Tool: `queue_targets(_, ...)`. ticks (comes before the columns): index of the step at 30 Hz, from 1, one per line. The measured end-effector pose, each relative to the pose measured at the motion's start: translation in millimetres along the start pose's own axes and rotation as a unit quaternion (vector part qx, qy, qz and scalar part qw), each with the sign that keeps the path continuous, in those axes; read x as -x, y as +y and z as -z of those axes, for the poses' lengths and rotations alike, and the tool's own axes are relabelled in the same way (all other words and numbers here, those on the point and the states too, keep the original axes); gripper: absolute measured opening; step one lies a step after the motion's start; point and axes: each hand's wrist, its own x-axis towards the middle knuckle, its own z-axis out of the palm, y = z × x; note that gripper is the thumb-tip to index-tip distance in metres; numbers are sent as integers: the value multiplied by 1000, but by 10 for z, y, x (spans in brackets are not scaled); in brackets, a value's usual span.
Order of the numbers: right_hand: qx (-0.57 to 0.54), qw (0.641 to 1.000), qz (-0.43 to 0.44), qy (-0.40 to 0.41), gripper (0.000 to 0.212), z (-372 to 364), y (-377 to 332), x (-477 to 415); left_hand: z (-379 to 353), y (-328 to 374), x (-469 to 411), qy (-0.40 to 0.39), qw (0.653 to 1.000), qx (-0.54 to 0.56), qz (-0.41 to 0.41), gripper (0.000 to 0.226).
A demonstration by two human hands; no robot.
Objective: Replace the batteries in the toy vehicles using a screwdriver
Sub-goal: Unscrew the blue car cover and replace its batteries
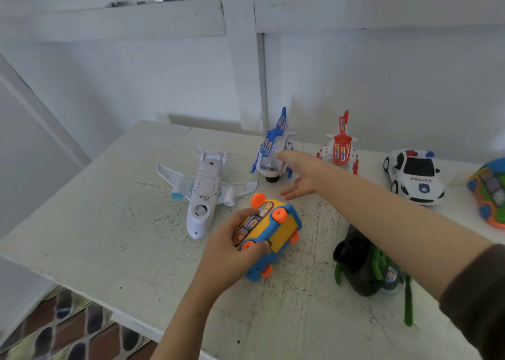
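Yellow bus [276, 230] within curled left hand [231, 253]; right hand [300, 180] outstretched, flat.

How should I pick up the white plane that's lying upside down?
Grab the white plane round its body, just ahead of the wings, coming down from above. It lies belly up, nose toward you, wings sticking out sideways, so the body there is the slim, free part. Use the right hand, which is open; the left hand holds the yellow bus.
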Motion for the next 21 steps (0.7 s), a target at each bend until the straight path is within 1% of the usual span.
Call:
queue_targets(2,14,999,25,-17,63,86,7,149,2,56,-4,3,998,52,24,62)
queue_targets(4,37,996,56,-57,60,189,31,353,-5,134,6,-6,994,106,40,63)
queue_targets(7,112,981,104,-118,44,353,117,683,-42,281,27,-11,984,172,39,62)
queue_targets(9,164,967,142,-135,39,463,197,874,-97,389,35,-10,979,200,30,61)
queue_targets(11,179,957,179,-140,30,574,291,1025,-180,507,53,-5,973,229,19,53)
queue_targets(12,173,955,200,-137,27,633,340,1095,-229,574,69,-10,969,246,13,51)
queue_targets(13,164,953,222,-127,30,700,390,1154,-284,647,94,-21,967,255,8,53)
queue_targets(15,128,952,261,-98,37,853,481,1276,-406,776,152,-55,966,254,-7,67)
queue_targets(17,84,954,280,-71,42,1031,574,1412,-553,900,230,-85,967,237,-26,77)
queue_targets(19,54,955,289,-49,51,1234,677,1540,-723,1031,316,-98,973,200,-52,81)
queue_targets(21,32,955,295,-27,54,1447,794,1656,-921,1147,405,-125,972,177,-87,77)
